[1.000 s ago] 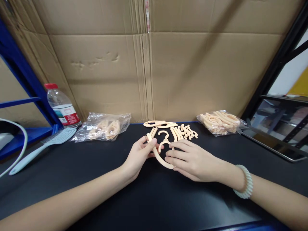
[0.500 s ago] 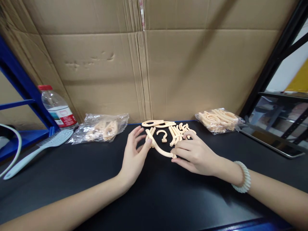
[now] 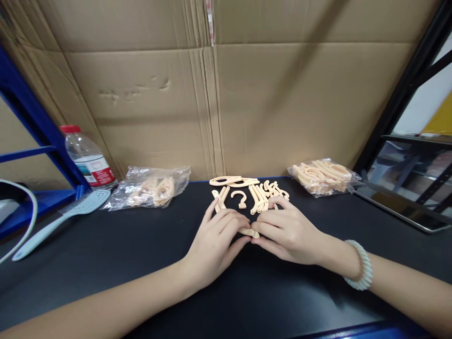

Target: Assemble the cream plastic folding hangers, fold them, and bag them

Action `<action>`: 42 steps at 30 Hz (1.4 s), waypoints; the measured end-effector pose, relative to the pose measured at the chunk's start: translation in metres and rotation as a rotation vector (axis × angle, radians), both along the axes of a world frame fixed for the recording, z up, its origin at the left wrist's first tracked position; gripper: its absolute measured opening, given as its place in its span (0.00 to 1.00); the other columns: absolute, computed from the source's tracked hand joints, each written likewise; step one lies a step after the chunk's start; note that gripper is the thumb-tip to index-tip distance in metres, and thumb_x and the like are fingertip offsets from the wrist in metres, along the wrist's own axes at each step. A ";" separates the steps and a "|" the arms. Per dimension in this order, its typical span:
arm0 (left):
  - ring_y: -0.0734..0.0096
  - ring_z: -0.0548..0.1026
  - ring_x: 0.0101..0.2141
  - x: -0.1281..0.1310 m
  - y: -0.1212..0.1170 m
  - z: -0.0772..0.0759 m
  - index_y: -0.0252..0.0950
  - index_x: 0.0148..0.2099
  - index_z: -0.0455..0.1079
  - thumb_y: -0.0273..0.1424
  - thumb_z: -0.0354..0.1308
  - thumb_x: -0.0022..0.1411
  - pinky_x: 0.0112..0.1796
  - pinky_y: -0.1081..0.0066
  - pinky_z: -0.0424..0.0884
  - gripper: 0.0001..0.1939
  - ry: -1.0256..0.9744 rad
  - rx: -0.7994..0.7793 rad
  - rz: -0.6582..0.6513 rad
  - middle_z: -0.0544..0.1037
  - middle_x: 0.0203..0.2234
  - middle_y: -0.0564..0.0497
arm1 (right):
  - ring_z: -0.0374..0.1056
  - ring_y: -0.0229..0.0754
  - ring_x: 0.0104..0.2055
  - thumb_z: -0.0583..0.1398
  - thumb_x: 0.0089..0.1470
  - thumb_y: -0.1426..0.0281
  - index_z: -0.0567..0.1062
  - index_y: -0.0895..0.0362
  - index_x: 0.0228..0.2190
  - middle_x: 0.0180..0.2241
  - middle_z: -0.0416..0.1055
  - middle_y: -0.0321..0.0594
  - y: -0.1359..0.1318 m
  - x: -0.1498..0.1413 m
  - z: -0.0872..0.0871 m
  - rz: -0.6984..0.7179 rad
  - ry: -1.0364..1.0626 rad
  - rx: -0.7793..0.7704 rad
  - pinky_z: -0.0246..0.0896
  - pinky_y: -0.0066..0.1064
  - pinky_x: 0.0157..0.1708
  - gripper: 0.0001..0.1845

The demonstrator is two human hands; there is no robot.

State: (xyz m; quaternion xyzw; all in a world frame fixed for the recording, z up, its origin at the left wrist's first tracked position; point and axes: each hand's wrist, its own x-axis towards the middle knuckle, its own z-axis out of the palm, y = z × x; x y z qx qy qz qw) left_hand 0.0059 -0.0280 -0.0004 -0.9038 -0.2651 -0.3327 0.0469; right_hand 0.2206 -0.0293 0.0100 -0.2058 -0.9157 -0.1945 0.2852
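Both hands hold a curved beige hanger arm (image 3: 249, 232) low over the black table. My left hand (image 3: 221, 245) wraps its fingers over the arm's middle, and the other end sticks out behind the knuckles. At the right end, the fingertips of my right hand (image 3: 287, 230) pinch the tip, close against the left fingers. Just beyond lie a hanger hook (image 3: 239, 197), a group of straight hanger arms (image 3: 259, 198) and a small pile of hooks (image 3: 274, 188). Folded hanger pieces (image 3: 233, 181) rest behind them, near the cardboard.
A clear bag of beige parts (image 3: 155, 188) sits at left, another bag (image 3: 323, 176) at right. Further left are a bottle (image 3: 92, 162) and a pale blue hairbrush (image 3: 67, 219). A dark glossy tablet-like panel (image 3: 399, 205) lies right. Cardboard (image 3: 151, 103) walls the back.
My left hand has slid right along the hanger arm, from its upper left end to beside my right hand, and closed over it. My right hand keeps its pinch.
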 end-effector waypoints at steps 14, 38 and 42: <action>0.71 0.69 0.26 0.002 0.001 -0.005 0.37 0.35 0.59 0.22 0.45 0.64 0.37 0.65 0.60 0.07 0.078 -0.098 -0.036 0.73 0.28 0.53 | 0.57 0.36 0.26 0.52 0.62 0.70 0.72 0.57 0.28 0.22 0.66 0.33 -0.005 -0.006 0.002 0.002 -0.038 0.046 0.53 0.38 0.43 0.13; 0.70 0.70 0.27 -0.005 -0.001 0.002 0.38 0.32 0.65 0.19 0.43 0.62 0.39 0.64 0.60 0.13 0.133 0.112 -0.108 0.78 0.27 0.52 | 0.57 0.32 0.23 0.60 0.58 0.66 0.77 0.57 0.30 0.19 0.63 0.29 -0.008 -0.005 0.004 0.091 0.250 -0.545 0.54 0.34 0.41 0.10; 0.69 0.71 0.29 -0.009 0.005 0.012 0.38 0.33 0.67 0.19 0.43 0.63 0.41 0.63 0.60 0.14 0.213 0.133 -0.130 0.78 0.29 0.50 | 0.60 0.34 0.25 0.61 0.57 0.66 0.78 0.57 0.31 0.20 0.64 0.31 -0.004 -0.005 0.006 0.092 0.305 -0.549 0.55 0.34 0.40 0.08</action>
